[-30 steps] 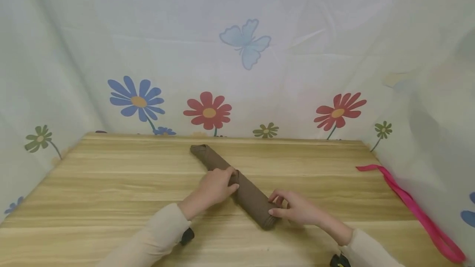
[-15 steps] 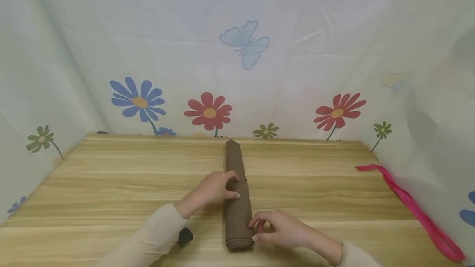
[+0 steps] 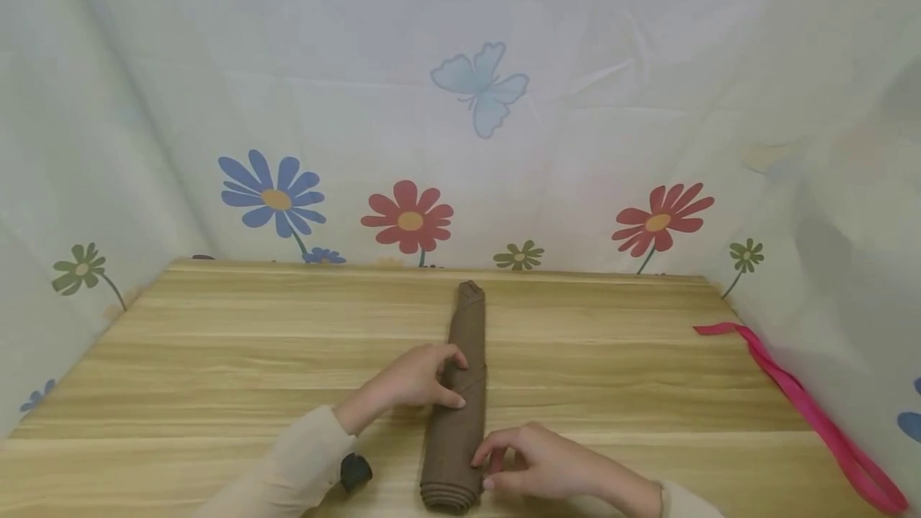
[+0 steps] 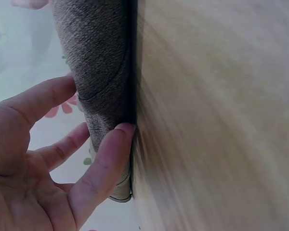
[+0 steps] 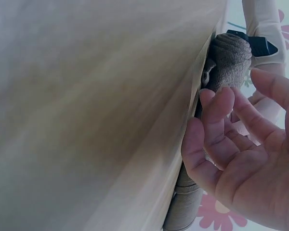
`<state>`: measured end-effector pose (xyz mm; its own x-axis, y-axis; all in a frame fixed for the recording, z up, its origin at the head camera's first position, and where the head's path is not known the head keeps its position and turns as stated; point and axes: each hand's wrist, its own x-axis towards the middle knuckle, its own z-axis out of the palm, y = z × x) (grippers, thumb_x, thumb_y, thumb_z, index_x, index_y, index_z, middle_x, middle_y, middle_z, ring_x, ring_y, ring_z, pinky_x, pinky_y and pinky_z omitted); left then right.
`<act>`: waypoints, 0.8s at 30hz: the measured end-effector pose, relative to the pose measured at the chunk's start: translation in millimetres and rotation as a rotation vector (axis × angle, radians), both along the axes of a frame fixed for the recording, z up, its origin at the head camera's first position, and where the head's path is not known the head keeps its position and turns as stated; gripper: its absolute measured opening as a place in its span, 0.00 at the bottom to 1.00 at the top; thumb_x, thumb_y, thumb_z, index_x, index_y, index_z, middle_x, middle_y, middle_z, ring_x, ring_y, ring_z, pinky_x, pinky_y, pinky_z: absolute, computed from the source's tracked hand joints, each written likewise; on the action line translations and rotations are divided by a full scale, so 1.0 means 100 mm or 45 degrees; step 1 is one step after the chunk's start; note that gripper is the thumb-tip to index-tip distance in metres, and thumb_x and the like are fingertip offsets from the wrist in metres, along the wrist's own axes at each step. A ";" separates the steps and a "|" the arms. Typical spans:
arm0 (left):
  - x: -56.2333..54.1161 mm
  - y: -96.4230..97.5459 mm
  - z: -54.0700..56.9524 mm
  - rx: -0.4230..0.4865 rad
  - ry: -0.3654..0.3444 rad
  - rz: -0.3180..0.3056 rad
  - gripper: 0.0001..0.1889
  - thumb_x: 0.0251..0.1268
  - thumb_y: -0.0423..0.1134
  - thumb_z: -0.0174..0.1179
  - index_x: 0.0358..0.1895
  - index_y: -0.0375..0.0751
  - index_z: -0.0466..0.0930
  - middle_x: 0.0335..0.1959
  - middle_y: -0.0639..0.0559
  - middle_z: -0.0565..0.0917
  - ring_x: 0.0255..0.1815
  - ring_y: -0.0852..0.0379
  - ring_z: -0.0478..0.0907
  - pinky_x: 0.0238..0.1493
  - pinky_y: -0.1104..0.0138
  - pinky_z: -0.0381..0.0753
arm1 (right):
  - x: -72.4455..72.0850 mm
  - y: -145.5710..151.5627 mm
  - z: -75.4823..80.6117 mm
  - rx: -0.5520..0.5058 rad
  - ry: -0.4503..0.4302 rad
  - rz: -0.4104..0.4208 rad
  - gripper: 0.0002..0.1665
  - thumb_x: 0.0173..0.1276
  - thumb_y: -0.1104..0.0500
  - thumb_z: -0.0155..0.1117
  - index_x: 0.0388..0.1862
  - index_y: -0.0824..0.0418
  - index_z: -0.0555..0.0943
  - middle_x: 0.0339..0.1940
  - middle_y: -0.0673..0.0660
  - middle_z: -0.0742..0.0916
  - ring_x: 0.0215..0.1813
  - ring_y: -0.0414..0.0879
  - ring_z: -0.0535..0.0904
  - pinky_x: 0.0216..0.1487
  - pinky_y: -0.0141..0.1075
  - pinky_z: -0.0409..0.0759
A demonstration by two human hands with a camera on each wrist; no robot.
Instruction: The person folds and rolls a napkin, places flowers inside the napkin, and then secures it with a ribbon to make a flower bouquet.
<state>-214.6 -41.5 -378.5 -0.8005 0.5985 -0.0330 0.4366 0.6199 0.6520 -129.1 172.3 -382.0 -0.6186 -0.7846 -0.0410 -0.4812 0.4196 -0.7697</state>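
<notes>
Left fingers, loosely parted, rest on the brown roll; right fingers, gently bent, touch its near side.

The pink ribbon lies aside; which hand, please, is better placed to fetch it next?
Probably the right hand: it is nearer the pink ribbon, while the left hand is mostly beyond the brown roll.

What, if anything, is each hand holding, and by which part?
The left hand holds the brown cloth roll by its middle, with fingers and thumb. The right hand is at the roll's near end; whether it grips there cannot be told.
</notes>
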 end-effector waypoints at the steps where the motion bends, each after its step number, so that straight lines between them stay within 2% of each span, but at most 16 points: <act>1: 0.00 0.00 -0.01 0.003 -0.006 0.006 0.22 0.44 0.40 0.70 0.45 0.42 0.75 0.24 0.49 0.70 0.23 0.58 0.63 0.22 0.68 0.62 | 0.00 0.01 0.00 -0.008 -0.010 0.007 0.14 0.65 0.56 0.57 0.46 0.62 0.77 0.32 0.45 0.82 0.15 0.26 0.59 0.17 0.21 0.65; 6: 0.02 0.01 -0.04 -0.010 -0.023 0.035 0.21 0.44 0.40 0.70 0.44 0.39 0.75 0.21 0.52 0.70 0.16 0.60 0.67 0.19 0.69 0.67 | -0.01 0.04 -0.01 -0.020 -0.003 0.040 0.15 0.66 0.56 0.56 0.47 0.63 0.77 0.34 0.47 0.82 0.15 0.25 0.60 0.18 0.20 0.68; 12: 0.04 0.03 -0.06 -0.047 -0.003 0.067 0.21 0.45 0.42 0.70 0.42 0.38 0.76 0.23 0.52 0.74 0.18 0.60 0.68 0.21 0.68 0.69 | -0.01 0.06 -0.01 -0.011 0.045 0.068 0.14 0.66 0.56 0.56 0.46 0.63 0.77 0.34 0.48 0.83 0.16 0.24 0.61 0.19 0.22 0.70; 21: 0.12 0.11 -0.06 -0.002 -0.116 0.163 0.19 0.46 0.39 0.69 0.41 0.37 0.74 0.35 0.42 0.78 0.15 0.60 0.73 0.16 0.71 0.74 | 0.00 0.14 0.00 -0.038 -0.060 0.038 0.13 0.66 0.56 0.56 0.46 0.61 0.78 0.37 0.46 0.82 0.19 0.25 0.65 0.23 0.24 0.73; 24: 0.14 0.12 -0.06 0.003 -0.133 0.180 0.19 0.46 0.38 0.69 0.40 0.37 0.73 0.33 0.43 0.78 0.14 0.60 0.73 0.16 0.71 0.74 | 0.00 0.17 0.00 -0.049 -0.087 0.030 0.13 0.66 0.55 0.56 0.46 0.60 0.78 0.38 0.48 0.83 0.19 0.25 0.65 0.23 0.25 0.73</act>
<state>-200.8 -29.0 -384.1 -0.8688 0.4806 -0.1190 0.2754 0.6689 0.6905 -129.5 189.2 -382.3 -0.5968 -0.8007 -0.0520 -0.4362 0.3781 -0.8166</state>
